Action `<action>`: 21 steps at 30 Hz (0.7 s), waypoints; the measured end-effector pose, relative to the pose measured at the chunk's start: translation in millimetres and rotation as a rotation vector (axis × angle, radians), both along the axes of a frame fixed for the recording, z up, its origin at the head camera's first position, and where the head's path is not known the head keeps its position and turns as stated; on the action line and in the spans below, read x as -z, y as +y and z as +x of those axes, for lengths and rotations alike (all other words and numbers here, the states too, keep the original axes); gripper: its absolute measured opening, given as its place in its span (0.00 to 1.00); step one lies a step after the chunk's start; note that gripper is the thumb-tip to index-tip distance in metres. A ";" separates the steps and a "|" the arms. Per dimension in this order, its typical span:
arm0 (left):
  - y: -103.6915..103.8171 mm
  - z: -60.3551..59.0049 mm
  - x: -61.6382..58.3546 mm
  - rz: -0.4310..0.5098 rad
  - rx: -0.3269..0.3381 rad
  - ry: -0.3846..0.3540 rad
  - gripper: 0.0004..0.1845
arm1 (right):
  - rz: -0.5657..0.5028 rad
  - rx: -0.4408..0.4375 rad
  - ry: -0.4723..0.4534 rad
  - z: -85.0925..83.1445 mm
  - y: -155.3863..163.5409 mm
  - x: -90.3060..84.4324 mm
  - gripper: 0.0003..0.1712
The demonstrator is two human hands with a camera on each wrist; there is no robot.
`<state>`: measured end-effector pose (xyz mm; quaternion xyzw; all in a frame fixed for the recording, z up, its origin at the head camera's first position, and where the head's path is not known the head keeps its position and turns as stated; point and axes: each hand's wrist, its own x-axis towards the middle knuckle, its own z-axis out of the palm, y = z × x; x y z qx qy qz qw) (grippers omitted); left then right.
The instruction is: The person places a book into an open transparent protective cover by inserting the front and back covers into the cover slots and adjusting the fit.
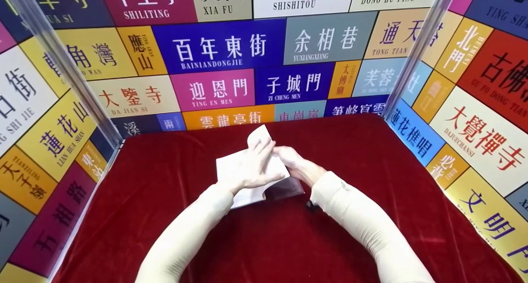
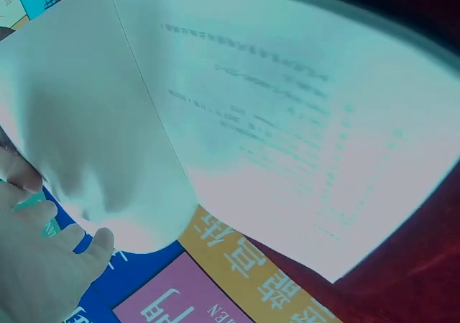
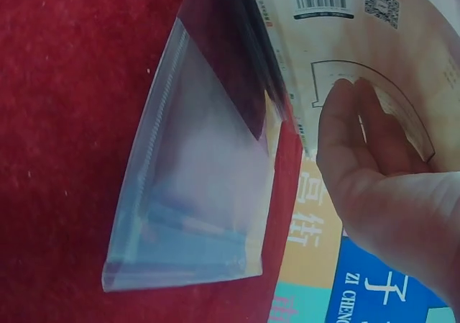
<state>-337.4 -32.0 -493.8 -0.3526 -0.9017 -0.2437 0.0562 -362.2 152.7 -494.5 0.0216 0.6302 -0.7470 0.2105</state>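
Printed lines on the paper sheet (image 2: 287,121) are too blurred to read in the left wrist view. The left hand (image 1: 251,167) covers most of the sheet in the head view. The clear plastic bag (image 3: 194,215) shows indistinct contents. The right hand (image 3: 388,193) is cut off at the frame's right edge.

This looks like a staged recording booth rather than a home: a worktop draped in dark red velvet cloth (image 1: 165,217), boxed in by upright panels of colourful Chinese place-name signs (image 1: 231,48).
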 end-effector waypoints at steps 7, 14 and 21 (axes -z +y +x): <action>1.8 -1.4 2.4 -0.004 -0.014 0.030 0.56 | -0.036 0.030 -0.017 -0.1 -3.3 8.3 0.19; -4.1 -3.7 5.7 -0.054 -0.025 0.003 0.56 | -0.051 0.041 -0.035 1.0 -9.0 18.2 0.17; -9.5 -5.1 14.0 -0.094 -0.035 -0.041 0.57 | -0.051 0.002 -0.061 2.1 -11.7 28.4 0.15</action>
